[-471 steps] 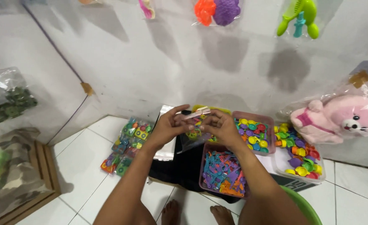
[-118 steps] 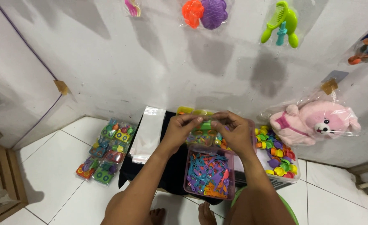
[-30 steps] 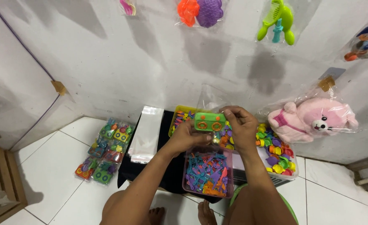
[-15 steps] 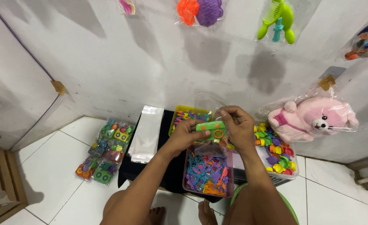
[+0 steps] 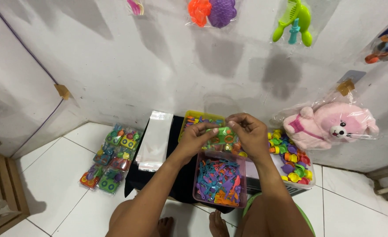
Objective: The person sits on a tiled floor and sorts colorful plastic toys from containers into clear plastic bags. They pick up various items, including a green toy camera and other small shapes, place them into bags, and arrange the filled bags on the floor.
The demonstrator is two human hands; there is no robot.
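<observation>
Green toy packet (image 5: 220,136) | pinched between both hands, left (image 5: 197,139), right (image 5: 249,134) | fingers closed

Head camera looks steeply down toward wall and floor.

Glossy clear plastic bag (image 5: 154,140), plush pink toy (image 5: 330,129) — shiny white floor tiles (image 5: 53,175)

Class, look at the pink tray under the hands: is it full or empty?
Full. The pink tray is heaped with small colourful plastic pieces, leaving only its rim bare.
</observation>
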